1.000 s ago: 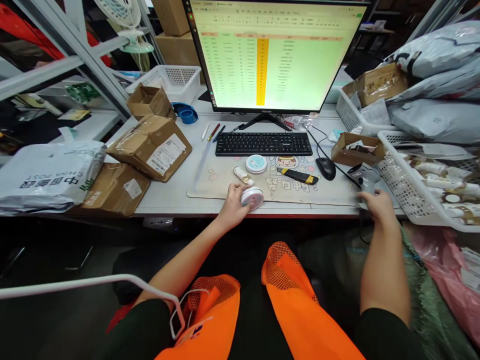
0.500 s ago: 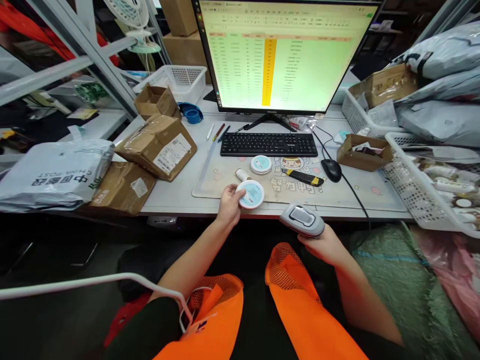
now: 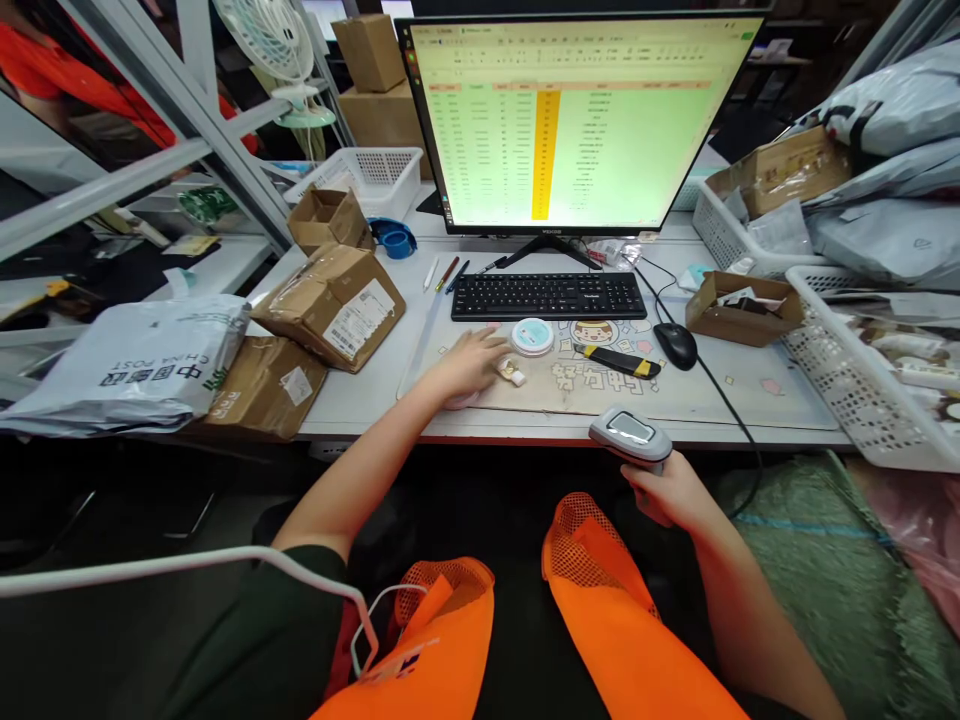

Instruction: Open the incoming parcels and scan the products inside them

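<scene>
Just past the desk edge [image 3: 480, 438], right hand [image 3: 671, 490] grips scanner [image 3: 628, 434]; left hand [image 3: 469, 364], can't tell.

Dark short sleeves [image 3: 255, 630], open bright orange vest [image 3: 615, 630] (mesh [image 3: 581, 540] at both front ends).

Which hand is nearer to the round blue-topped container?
Left. The left hand is just left of the container, fingertips close to it. The right hand, gripping the gray scanner, is farther off, to the right and closer to the person's body.
</scene>
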`<state>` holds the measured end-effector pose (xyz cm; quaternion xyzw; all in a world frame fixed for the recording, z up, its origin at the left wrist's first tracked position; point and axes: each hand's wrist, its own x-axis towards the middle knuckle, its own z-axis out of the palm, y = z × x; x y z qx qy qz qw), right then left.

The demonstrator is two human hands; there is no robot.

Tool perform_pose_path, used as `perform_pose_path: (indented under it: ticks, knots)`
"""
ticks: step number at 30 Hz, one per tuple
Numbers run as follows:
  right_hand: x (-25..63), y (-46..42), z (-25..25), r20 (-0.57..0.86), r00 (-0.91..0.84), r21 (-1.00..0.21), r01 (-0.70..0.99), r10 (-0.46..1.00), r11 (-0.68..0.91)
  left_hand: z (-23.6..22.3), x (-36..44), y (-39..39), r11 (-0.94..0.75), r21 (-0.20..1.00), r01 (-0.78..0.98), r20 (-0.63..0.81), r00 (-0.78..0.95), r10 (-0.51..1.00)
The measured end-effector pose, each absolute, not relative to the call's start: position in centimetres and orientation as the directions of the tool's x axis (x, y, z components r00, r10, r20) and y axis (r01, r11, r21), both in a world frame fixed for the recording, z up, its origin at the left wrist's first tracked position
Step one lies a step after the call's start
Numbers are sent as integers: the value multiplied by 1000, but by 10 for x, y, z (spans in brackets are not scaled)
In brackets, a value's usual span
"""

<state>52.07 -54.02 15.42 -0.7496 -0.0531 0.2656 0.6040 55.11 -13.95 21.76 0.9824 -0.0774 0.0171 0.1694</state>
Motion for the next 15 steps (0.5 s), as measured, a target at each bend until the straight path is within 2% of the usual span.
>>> perform_pose_path:
  ticks: [1, 3, 7, 8, 10, 11, 13, 15]
  knots:
    - [519, -539, 155, -331, 855, -935, -242, 398, -258, 222, 563, -144, -901, 400, -170, -4, 982, -187]
    - [516, -539, 156, -309, 864, -947, -239, 397, -216, 227, 581, -151, -849, 513, -127, -45, 984, -174]
    - [508, -548, 161, -264, 878, -964, -234, 399, -125, 229, 583, -170, -672, 732, -112, 59, 993, -102]
    - [506, -550, 164, -256, 879, -967, -235, 403, -104, 228, 578, -178, -547, 829, -112, 81, 994, -80]
    - [503, -552, 171, -249, 871, -967, -244, 423, -67, 227, 566, -200, -155, 985, -80, 78, 997, -19]
    - [502, -552, 175, -251, 862, -966, -252, 441, -59, 227, 560, -212, 63, 997, -49, 49, 999, 4]
    - [501, -550, 182, -253, 844, -965, -252, 472, -65, 225, 551, -235, 395, 918, 13, -24, 999, 23]
    - [502, -547, 186, -224, 847, -974, -207, 481, -88, 221, 547, -254, 474, 880, 30, -60, 997, 48]
